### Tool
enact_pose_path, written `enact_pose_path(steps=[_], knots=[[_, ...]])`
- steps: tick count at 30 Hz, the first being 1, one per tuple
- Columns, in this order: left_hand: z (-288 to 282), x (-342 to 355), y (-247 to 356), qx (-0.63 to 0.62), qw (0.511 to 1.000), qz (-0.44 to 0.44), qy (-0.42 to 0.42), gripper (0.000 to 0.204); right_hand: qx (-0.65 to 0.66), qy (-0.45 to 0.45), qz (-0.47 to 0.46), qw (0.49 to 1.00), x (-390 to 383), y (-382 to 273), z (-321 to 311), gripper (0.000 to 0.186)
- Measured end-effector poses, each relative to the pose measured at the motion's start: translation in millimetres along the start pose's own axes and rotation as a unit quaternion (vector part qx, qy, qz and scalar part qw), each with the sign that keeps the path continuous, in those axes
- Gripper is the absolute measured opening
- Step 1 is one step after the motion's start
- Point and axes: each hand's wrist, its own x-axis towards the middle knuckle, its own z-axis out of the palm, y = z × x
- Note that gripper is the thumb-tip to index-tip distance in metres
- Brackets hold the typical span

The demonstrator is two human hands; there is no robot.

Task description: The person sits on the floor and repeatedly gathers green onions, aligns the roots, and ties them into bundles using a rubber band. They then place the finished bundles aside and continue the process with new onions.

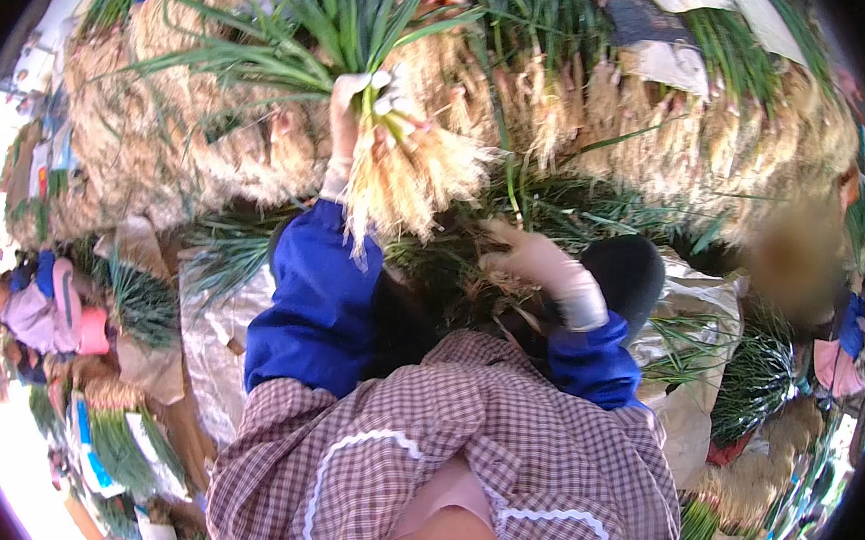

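Note:
My left hand (347, 114) is raised in front of me, its fingers wrapped round a bunch of green onions (414, 173). Their long leaves fan out above the grip, and pale, stringy roots hang below it, toward the right. White coverings show on the fingertips. Lower and to the right, my right hand (532, 259) is over loose green onions (443, 261) between my knees. Its fingers look slightly blurred and apart, with nothing plainly held. A long green leaf (506, 150) runs down to just above that hand.
A long bank of stacked green onions (681, 157), roots facing me, stretches across the far side. Silvery sheeting (212, 345) lies beside my left leg. More bundles (761, 378) are stacked at right. Another person (44, 308) sits at far left. A blurred brown shape (792, 257) hangs at right.

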Motion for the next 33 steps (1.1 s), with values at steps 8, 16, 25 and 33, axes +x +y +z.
enact_pose_path(steps=[8, 16, 25, 33], knots=[[81.7, -63.0, 14.5, 0.000, 0.999, -0.029, 0.020, 0.039, -0.303, 0.430, 0.077, 0.847, 151.8, 0.6, -71.4, 0.045], [13.7, -67.9, -23.1, -0.115, 0.993, 0.020, 0.006, 0.033, 0.052, 0.293, 0.128, 0.946, 189.5, -32.2, -132.4, 0.021], [56.7, -64.9, -56.0, 0.018, 0.990, -0.059, 0.129, 0.014, -0.626, 0.232, -0.110, 0.736, 94.1, -56.8, -36.2, 0.013], [39.2, -80.3, -73.3, -0.041, 0.990, -0.096, 0.098, 0.020, -0.080, 0.172, -0.082, 0.978, 91.7, -45.5, -24.5, 0.049]])
